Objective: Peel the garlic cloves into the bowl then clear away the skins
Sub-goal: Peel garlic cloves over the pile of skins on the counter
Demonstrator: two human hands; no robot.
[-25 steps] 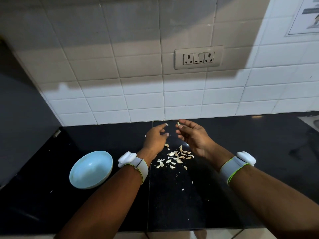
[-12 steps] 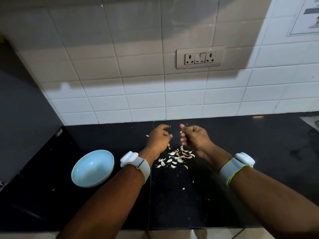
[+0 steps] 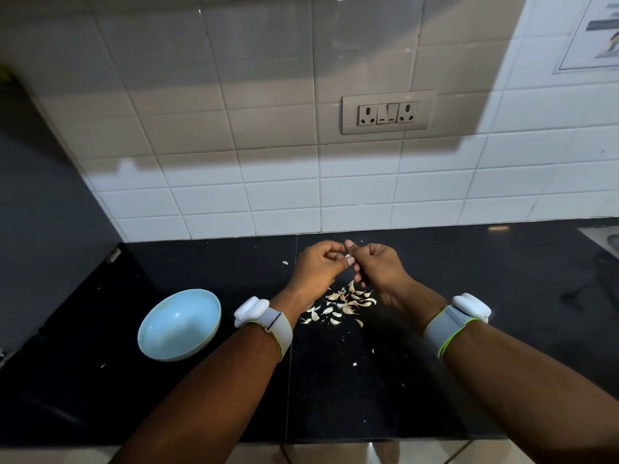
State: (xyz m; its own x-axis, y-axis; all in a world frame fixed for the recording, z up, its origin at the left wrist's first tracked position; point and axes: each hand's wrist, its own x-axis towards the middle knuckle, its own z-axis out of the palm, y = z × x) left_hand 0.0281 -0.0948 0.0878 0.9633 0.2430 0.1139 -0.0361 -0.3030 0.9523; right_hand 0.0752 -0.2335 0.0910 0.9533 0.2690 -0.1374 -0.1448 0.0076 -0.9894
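Your blue bowl (image 3: 180, 324) sits left on the black surface (image 3: 502, 296). Your left hand (image 3: 316, 269) and right hand (image 3: 380, 267) meet fingertip to fingertip, both pinching one garlic clove (image 3: 347, 255) above the scattered skins (image 3: 345, 304).

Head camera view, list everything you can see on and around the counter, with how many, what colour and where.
Garlic clove: one, pale, pinched between both hands' fingertips above the counter.
Garlic pieces: a scattered pile, off-white and tan, under the hands; cloves or skins, cannot tell.
Bowl: one, light blue, left of the pile; looks empty.
Counter: one, black, glossy.
Tiled wall: white, behind the counter.
Socket panel: one, beige, on the wall.
Wristbands: two, grey-white, one per wrist.
Left hand: curled, pinching the clove.
Right hand: curled, pinching the clove.
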